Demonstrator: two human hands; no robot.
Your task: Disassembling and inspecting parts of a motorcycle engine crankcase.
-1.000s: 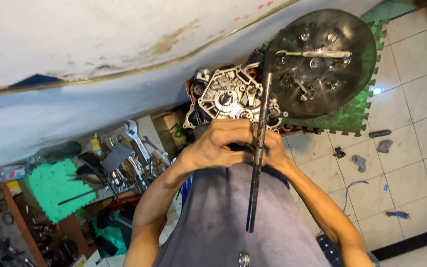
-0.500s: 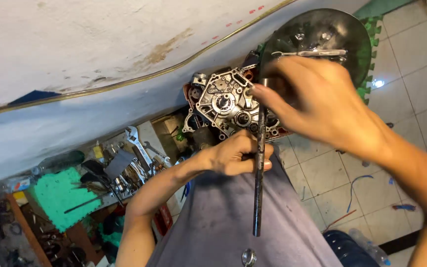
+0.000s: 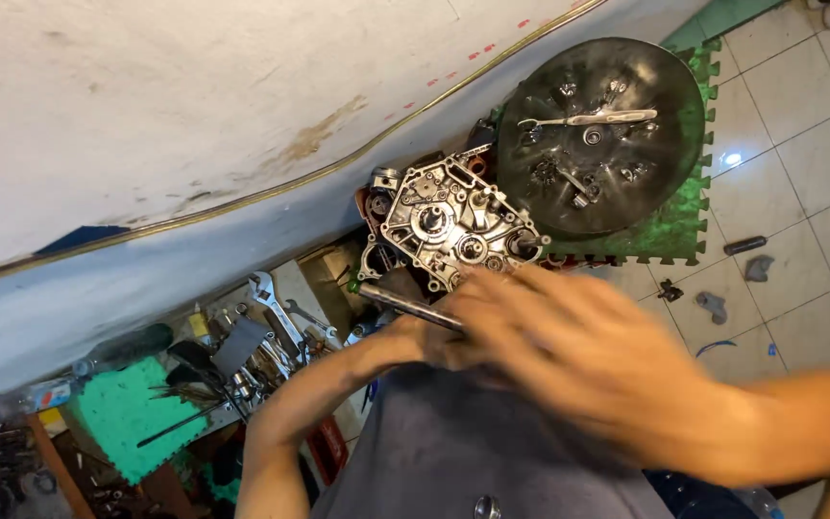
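The left hand [image 3: 434,341] grips a dark metal rod [image 3: 405,304], fingers closed round it, just near of the silver engine case [image 3: 449,226]. The blurred right hand [image 3: 578,351] crosses over it; whether its fingers hold anything cannot be told. A round black tray [image 3: 670,86] of parts lies right on a green mat [image 3: 674,231].

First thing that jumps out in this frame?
The silvery engine case at centre, its gears and bores exposed, stands against the wall. Right of it a round dark tray of small parts lies on a green foam mat. Below, the blurred right hand crosses over the left hand, which grips a metal rod.
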